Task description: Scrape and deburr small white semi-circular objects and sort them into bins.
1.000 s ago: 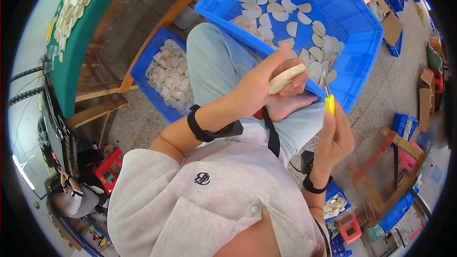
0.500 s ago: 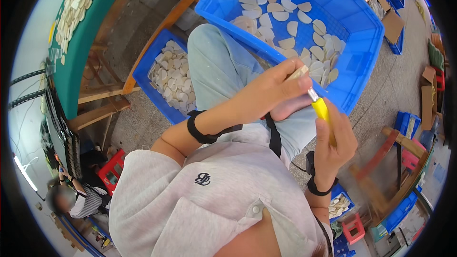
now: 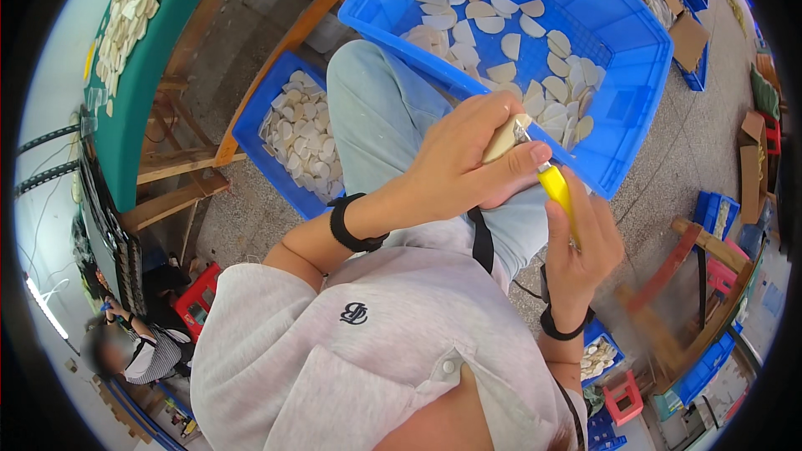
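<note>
The left hand (image 3: 468,171) is closed around a pale, flat, half-round piece (image 3: 504,140), thumb and fingers clamping it at chest height above the lap. The right hand (image 3: 585,242) is wrapped in a fist around the yellow handle of a small knife (image 3: 555,188), whose short blade meets the edge of the piece just beside the left thumb. Whether the blade is cutting in or only resting there cannot be told.

By the look of it, the work is well underway but far from over: this one piece is in hand at the trimming step, and many lie on either side.

Straight ahead of the knees, the large blue crate (image 3: 635,58) holds a loose scatter of similar pale half-round pieces across its mesh floor, with much of the bottom bare. To the person's left, on the floor beside the leg, a smaller blue crate (image 3: 255,121) is packed nearly full with the same kind of pieces, heaped together. Further left, a green-topped table (image 3: 125,125) carries a long pile of them too. Which heap is finished and which is waiting cannot be judged from here.
</note>
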Tool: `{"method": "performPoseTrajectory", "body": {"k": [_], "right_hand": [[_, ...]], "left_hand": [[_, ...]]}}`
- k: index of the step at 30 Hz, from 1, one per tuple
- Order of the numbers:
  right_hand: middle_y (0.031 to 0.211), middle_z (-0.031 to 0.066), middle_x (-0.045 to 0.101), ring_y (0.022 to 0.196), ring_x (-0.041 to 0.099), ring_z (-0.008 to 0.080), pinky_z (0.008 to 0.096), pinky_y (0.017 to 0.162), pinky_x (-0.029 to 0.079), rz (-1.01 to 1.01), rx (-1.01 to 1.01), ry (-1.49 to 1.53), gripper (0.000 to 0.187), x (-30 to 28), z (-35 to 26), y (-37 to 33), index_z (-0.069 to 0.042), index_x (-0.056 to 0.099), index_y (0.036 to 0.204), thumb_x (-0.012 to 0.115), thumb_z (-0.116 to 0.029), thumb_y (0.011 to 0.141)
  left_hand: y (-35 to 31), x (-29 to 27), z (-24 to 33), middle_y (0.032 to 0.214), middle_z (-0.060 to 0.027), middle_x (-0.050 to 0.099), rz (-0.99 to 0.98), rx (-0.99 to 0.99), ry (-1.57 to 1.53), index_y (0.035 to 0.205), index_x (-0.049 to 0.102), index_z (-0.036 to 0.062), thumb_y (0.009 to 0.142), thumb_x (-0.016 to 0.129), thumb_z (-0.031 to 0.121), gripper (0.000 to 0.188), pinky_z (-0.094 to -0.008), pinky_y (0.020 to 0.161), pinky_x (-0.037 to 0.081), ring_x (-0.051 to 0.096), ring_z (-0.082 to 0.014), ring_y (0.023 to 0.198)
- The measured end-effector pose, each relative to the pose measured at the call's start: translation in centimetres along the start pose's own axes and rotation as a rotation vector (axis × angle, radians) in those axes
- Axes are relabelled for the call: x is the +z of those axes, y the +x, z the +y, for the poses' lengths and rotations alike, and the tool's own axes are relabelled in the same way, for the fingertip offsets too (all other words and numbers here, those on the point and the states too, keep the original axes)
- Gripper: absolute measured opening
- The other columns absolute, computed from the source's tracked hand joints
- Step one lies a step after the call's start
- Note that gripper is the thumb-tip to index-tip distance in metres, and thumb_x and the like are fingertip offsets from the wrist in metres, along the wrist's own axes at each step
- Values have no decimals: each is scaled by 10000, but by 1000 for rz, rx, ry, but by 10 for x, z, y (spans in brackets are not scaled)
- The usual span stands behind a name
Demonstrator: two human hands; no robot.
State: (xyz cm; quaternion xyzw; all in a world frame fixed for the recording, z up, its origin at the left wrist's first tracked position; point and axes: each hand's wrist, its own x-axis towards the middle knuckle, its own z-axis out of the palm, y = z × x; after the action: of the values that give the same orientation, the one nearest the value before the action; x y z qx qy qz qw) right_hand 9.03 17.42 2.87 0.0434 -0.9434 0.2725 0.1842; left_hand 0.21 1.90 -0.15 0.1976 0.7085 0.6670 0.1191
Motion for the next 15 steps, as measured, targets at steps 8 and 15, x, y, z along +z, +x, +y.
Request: {"method": "performPoseTrajectory", "body": {"k": [8,15], "right_hand": [[644,46,510,510,447,151,267,460,347,61,69,154,307,5,5,-1,-50,630,1068,672,-134,776],[633,43,498,486,436,157,273,439,334,12,25,179,329,2,6,0,-45,629,1066,687,-162,764]], "left_hand": [[1,-2,0,750,-47,459,-23,46,22,859,489,47,802,629,261,262,-281,598,361,445,-165,694],[3,-1,1,684,-70,456,15,59,10,797,482,47,788,644,327,324,-327,535,341,443,-230,630]]}}
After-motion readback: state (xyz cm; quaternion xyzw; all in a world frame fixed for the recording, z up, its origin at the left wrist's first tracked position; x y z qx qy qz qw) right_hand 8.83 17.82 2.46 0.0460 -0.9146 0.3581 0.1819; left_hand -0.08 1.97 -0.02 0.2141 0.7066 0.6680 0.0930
